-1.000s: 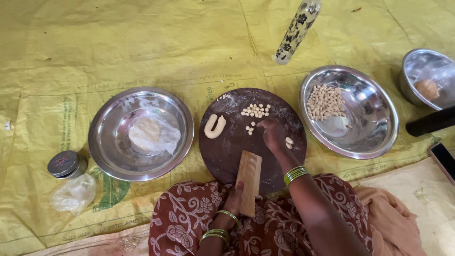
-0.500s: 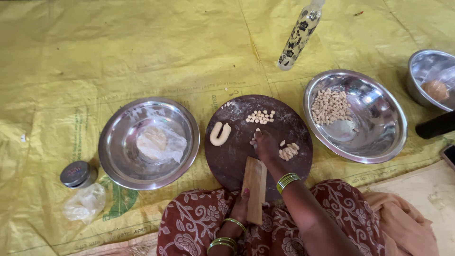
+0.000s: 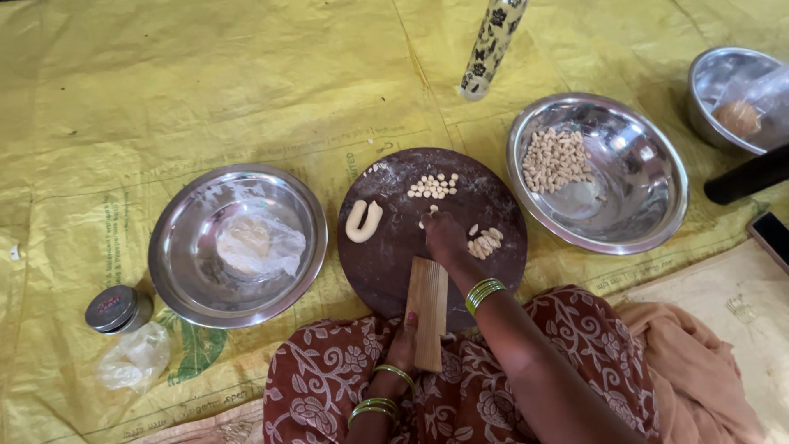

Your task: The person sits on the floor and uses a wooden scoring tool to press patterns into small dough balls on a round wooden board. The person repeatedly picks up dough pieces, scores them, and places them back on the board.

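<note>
On the round brown board (image 3: 394, 263), her right hand (image 3: 444, 238) presses fingertips on dough pieces (image 3: 483, 242); her left hand (image 3: 403, 341) grips the ridged wooden paddle (image 3: 428, 312) at the board's near edge.

Far to the left of my left hand (image 3: 403, 345) I see a small round tin (image 3: 117, 308) with a red label, a crumpled clear bag (image 3: 134, 366) just below it.
</note>
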